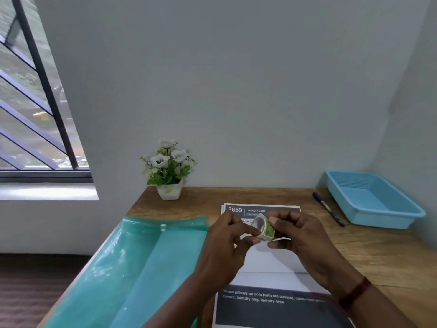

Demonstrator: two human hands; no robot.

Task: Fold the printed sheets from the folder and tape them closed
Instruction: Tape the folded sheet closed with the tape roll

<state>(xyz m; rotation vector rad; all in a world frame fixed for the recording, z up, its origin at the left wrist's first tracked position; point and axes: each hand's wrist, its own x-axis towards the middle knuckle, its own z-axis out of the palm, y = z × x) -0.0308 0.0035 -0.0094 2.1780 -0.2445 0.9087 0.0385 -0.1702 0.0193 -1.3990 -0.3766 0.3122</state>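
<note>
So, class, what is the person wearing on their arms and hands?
No sleeves are in view on either arm. The left hand and right hand have no gloves or visible rings. A dark red wristband circles the right wrist.

The tape roll [264,229] is clear, with a mottled green print on its inner ring. The printed sheets [272,306] are white with dark grey bands carrying white lettering. At eight o'clock from the roll, the folder [132,268] is translucent teal. At eleven o'clock, the potted plant [169,166] has white flowers, green leaves and a white pot. At two o'clock, the tray [373,204] is light blue with a fine mesh pattern, and the pen [328,209] beside it is dark blue. The desk [378,256] is brown woodgrain. At five o'clock, the wristband [354,293] is dark red.
</note>
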